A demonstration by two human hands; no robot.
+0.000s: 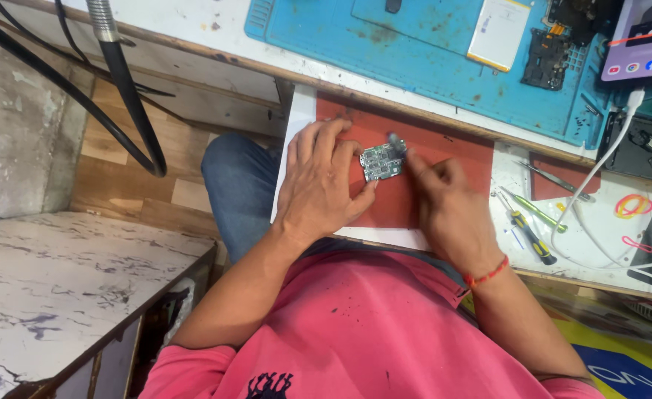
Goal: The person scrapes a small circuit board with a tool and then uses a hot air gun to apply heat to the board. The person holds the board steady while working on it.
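Right now the left hand [318, 185] lies spread on the red mat [452, 159], fingertips pinning the small circuit board [382, 161], while the right hand [444, 203] pinches what seems a thin tool at its right edge.

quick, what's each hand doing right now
Left hand: fingers spread, pinning the small circuit board on the red mat.
Right hand: closed on a small tool; its tip is blurred.
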